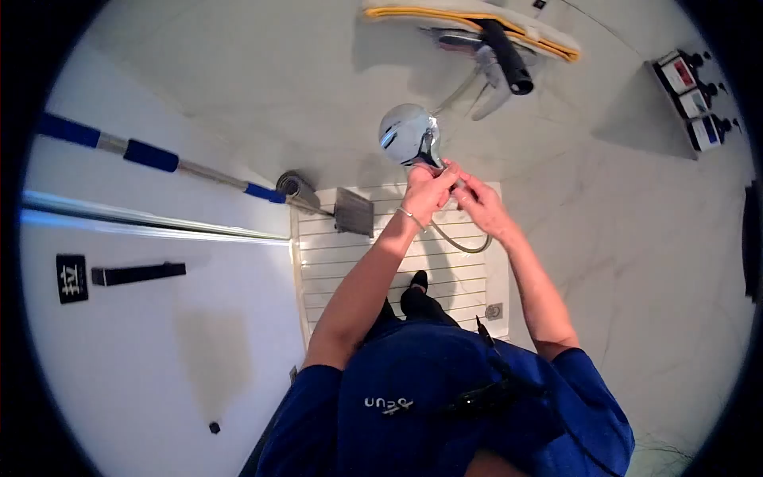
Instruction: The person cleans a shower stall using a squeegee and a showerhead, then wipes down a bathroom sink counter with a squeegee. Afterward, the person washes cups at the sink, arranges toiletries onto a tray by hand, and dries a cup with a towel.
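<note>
A round chrome shower head (408, 133) is held up in front of me, close to the marbled wall. My left hand (429, 191), with a bracelet at the wrist, is closed around its handle. Just beside it, my right hand (482, 205) pinches the lower end of the handle where the hose joins; the exact grip is partly hidden by the fingers. From there the flexible hose (461, 248) hangs in a loop below both hands.
A pole with blue grips (151, 156) leans at left, near a grey flat pad (354, 212) and a rolled grey item (297, 191). A yellow-edged cloth (469, 17) hangs above a black handle (509, 60). Pump bottles (691, 102) sit right; a drain (493, 311) lies in the slatted floor (381, 262).
</note>
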Demonstrator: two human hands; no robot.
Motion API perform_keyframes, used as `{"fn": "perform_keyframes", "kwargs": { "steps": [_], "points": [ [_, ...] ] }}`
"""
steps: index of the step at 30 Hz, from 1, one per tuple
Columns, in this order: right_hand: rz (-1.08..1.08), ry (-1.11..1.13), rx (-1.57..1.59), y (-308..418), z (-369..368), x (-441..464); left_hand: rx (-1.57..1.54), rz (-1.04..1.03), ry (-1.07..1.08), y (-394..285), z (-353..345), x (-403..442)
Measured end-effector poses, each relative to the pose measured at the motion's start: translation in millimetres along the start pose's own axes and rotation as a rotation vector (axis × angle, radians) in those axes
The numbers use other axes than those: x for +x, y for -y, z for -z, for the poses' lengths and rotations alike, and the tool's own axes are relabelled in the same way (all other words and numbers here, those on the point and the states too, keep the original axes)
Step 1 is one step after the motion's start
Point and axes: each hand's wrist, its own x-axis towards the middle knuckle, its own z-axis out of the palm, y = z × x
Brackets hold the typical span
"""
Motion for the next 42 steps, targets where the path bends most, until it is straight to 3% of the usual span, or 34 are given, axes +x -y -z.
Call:
{"fn": "perform_keyframes", "kwargs": {
  "steps": [2, 5, 9, 12, 15, 19, 21, 24, 30, 33, 36, 39, 41, 42],
  "points": [
    [-0.052, -0.094, -0.137, 6, 2, -8, 0.029, 0.005, 0.050, 1, -4, -1],
    [-0.062, -0.189, -0.140, 32, 15, -24, 0.399, -0.072, 0.294, -19, -13, -17],
    [-0.034, -0.344, -0.386, 59, 42, -49, 0.368, -0.018, 0.178, -37, -22, -33],
    [0.009, -0.540, -0.298, 81, 61, -56, 0.082, 0.056, 0.044, -25, -9, -5],
    [0.086, -0.724, -0.205, 89, 85, -55, 0.190, -0.157, -0.009, -59, -32, 21],
    [0.060, -0.890, -0.071, 100, 100, -61, 0.775, -0.483, 0.148, -97, -50, 63],
    [-0.016, -0.868, -0.049, 100, 99, -68, 1.033, -0.735, 0.255, -89, -48, 96],
    [-0.066, -0.820, -0.067, 104, 84, -72, 1.082, -0.646, 0.233, -98, -53, 76],
    [-0.223, -0.796, -0.150, 100, 84, -95, 1.050, -0.685, 0.180, -88, -43, 60],
    [-0.250, -0.785, -0.134, 88, 84, -109, 1.007, -0.594, 0.230, -87, -34, 61],
    [-0.232, -0.775, -0.183, 92, 75, -110, 1.048, -0.627, 0.318, -92, -28, 70],
    [-0.198, -0.673, -0.247, 87, 58, -101, 1.338, -0.609, 0.313, -115, -43, 65],
    [-0.188, -0.563, -0.277, 90, 49, -95, 0.938, -0.755, 0.294, -100, -48, 87],
    [-0.180, -0.542, -0.275, 83, 47, -95, 0.990, -0.716, 0.346, -105, -47, 88]
  ]
}}
